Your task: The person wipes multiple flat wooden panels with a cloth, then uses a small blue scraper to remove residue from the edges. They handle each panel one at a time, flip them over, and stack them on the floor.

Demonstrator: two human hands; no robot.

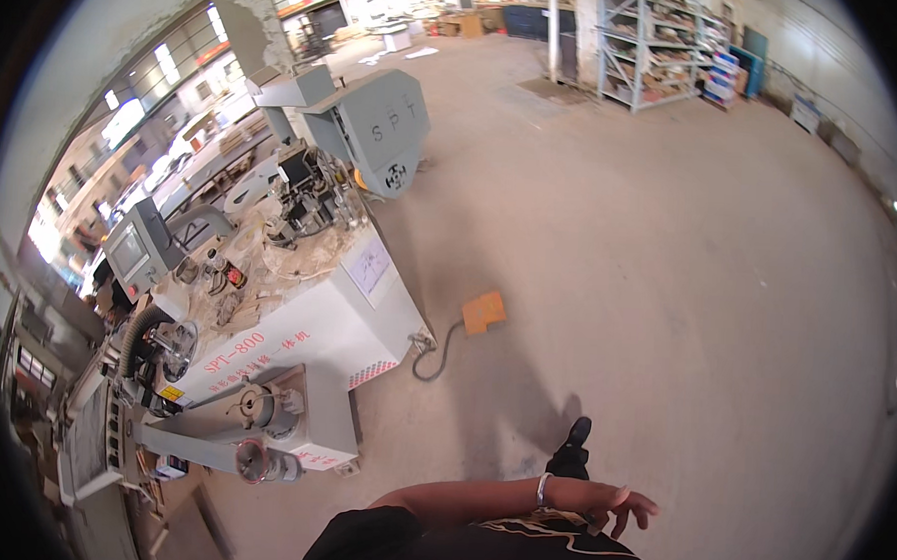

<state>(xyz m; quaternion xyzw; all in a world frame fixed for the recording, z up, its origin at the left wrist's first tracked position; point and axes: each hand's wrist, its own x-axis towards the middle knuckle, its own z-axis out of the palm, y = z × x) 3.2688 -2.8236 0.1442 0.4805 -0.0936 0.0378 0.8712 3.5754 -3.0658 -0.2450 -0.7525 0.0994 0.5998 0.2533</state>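
Observation:
My right hand [609,504] hangs in front of my body near the lower edge, fingers apart and holding nothing, a bracelet on its wrist. It is above the bare concrete floor [668,290], close to my black shoe [571,448]. My left hand is not in view. A white and grey workshop machine [306,334] stands to my left, well away from the hand.
An orange foot pedal [484,312] lies on the floor with a cable running to the machine. The machine carries a small control screen [134,251] and a grey housing [380,127]. Metal shelving [649,44] stands far back.

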